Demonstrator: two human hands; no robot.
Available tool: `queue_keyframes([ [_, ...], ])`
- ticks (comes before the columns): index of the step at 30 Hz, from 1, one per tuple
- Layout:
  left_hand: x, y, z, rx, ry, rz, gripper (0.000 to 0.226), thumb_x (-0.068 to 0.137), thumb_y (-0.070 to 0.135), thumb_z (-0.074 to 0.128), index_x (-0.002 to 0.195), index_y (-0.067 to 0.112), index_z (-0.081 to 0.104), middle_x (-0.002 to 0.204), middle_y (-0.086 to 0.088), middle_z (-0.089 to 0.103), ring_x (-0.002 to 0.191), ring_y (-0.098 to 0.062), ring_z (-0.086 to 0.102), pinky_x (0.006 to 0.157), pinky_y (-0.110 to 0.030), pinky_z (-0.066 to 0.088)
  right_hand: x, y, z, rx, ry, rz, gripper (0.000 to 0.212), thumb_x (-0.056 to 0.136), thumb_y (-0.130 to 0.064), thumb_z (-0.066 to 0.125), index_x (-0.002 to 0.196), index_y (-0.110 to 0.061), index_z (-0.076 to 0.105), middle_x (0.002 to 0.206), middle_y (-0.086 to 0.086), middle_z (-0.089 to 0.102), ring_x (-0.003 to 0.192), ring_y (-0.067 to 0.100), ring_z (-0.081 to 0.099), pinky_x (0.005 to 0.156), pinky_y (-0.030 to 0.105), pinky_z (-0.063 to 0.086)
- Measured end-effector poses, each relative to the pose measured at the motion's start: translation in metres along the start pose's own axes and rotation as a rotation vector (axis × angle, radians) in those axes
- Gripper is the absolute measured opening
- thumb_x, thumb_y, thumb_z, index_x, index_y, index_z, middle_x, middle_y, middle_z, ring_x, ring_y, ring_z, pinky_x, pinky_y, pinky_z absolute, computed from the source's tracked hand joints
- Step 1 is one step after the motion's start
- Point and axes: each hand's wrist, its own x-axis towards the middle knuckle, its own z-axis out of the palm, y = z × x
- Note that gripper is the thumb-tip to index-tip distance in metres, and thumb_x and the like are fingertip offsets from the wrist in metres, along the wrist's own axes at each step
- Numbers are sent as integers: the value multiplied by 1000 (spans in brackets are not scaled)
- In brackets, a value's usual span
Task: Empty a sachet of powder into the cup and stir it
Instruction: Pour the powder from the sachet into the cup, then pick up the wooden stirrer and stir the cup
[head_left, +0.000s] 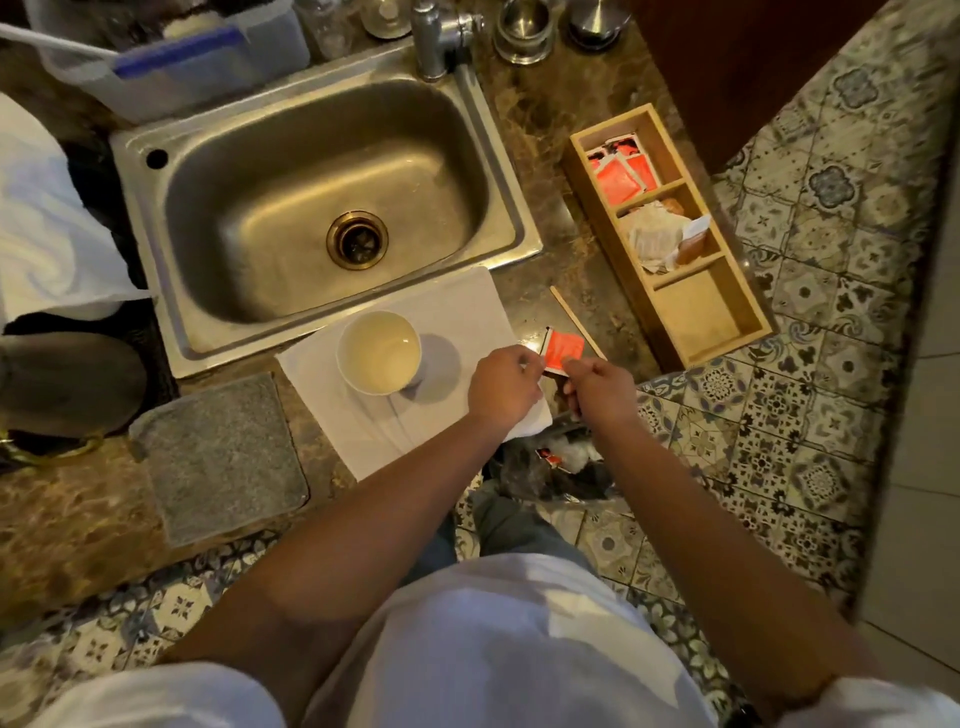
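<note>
A white paper cup (378, 352) holding pale liquid stands on a white napkin (467, 312) at the counter's front edge. Just right of it, an orange-red sachet (562, 349) is pinched at its lower edge by both hands. My left hand (503, 387) grips its left corner and my right hand (600, 387) its right corner. The sachet is held upright over the counter, apart from the cup. A thin wooden stir stick (569, 313) lies on the counter behind the sachet, partly hidden by it.
A wooden organiser (717, 332) with more orange sachets (621, 176) and paper packets sits at the right. The steel sink (322, 197) lies behind the cup. A grey mat (223, 457) is on the left. A bin with rubbish (556, 467) stands below the counter edge.
</note>
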Motion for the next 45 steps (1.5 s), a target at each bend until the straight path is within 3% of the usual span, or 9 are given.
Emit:
queue_keyframes([
  [4, -2, 1, 8, 84, 35, 48, 28, 97, 33, 57, 88, 16, 79, 79, -5, 77, 77, -23, 72, 79, -40, 56, 0, 0, -2, -35, 17, -26, 28, 98, -25, 64, 76, -9, 70, 58, 3, 64, 45, 11, 54, 45, 25, 46],
  [11, -26, -19, -9, 9, 87, 49, 26, 98, 38, 61, 114, 19, 71, 102, -7, 79, 69, -16, 72, 80, -37, 60, -11, 13, -7, 47, 60, -45, 30, 96, -19, 66, 123, -22, 55, 80, 6, 71, 62, 15, 61, 52, 31, 48],
  [18, -72, -64, -55, -96, 174, -55, 16, 98, 39, 62, 104, 27, 70, 75, 4, 73, 55, -1, 66, 59, -29, 58, -12, 0, 5, -164, -7, -280, 17, 96, -26, 64, 113, -24, 65, 96, 0, 71, 81, 15, 68, 61, 29, 56],
  [22, -94, -96, -76, -151, 266, -109, 7, 98, 33, 64, 99, 28, 70, 68, 4, 73, 59, -2, 68, 56, -17, 50, -14, -1, 21, -226, -92, -344, 15, 97, -22, 67, 111, -19, 64, 85, -3, 68, 69, 7, 65, 44, 9, 45],
  [25, -99, -110, -88, -120, 307, -125, 12, 97, 32, 64, 104, 25, 71, 79, -2, 75, 72, -17, 71, 67, -33, 55, -16, 2, 23, -262, -76, -377, 16, 97, -21, 67, 112, -18, 63, 90, 3, 72, 73, 14, 68, 56, 20, 54],
  [28, -97, -107, -88, -114, 302, -104, 17, 97, 35, 64, 108, 24, 71, 73, -2, 74, 70, -17, 70, 65, -31, 53, -8, 0, 7, -434, 59, -444, 29, 98, -29, 60, 125, -19, 56, 94, 1, 67, 82, 23, 66, 75, 38, 59],
  [36, -73, -72, -61, -151, 165, -3, 17, 97, 40, 60, 110, 30, 67, 72, 2, 74, 64, -9, 71, 67, -32, 57, 28, -8, -36, -810, 191, -368, 43, 94, -44, 65, 129, -22, 51, 97, 0, 67, 79, 20, 63, 63, 31, 47],
  [41, -60, -63, -55, 87, 148, 48, 26, 98, 36, 62, 122, 25, 64, 76, 4, 72, 74, -14, 70, 72, -33, 57, 32, -6, -35, -944, 223, -399, 32, 94, -40, 65, 117, -22, 52, 87, -2, 63, 74, 23, 65, 67, 36, 54],
  [45, -60, -63, -57, 545, 168, 231, 51, 96, 39, 65, 143, 27, 50, 123, -1, 64, 106, -22, 65, 80, -37, 57, 33, -11, -35, -993, 231, -435, 25, 93, -34, 67, 111, -18, 61, 85, 1, 68, 71, 22, 64, 63, 32, 53],
])
